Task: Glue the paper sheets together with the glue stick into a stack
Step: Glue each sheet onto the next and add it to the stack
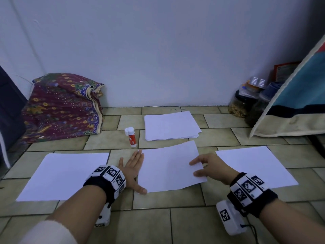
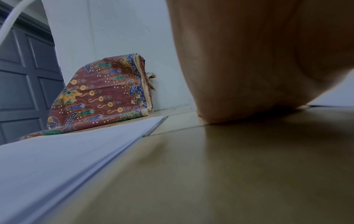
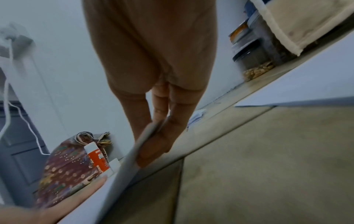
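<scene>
Right hand (image 3: 153,94) pinches the edge of a white paper sheet (image 3: 126,165), lifting that edge off the beige tiled floor (image 3: 268,166). Left hand's fingers (image 3: 76,200) lie flat at the sheet's other side. Behind: white-and-orange glue stick (image 3: 96,157) upright, its white cap (image 3: 114,166) beside it, patterned maroon folded cloth (image 3: 65,174), clear jar of nuts (image 3: 254,63).

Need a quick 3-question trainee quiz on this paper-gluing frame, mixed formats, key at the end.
1. True or false: the right hand pinches the middle sheet by its right edge.
2. Multiple choice: the glue stick is A) in the left hand, B) standing on the floor left of the paper pile, C) lying on the pile.
3. Fill in: besides the pile, ___ single sheets lie on the floor.

Key: 1 true; 2 B; 3 three.
</scene>
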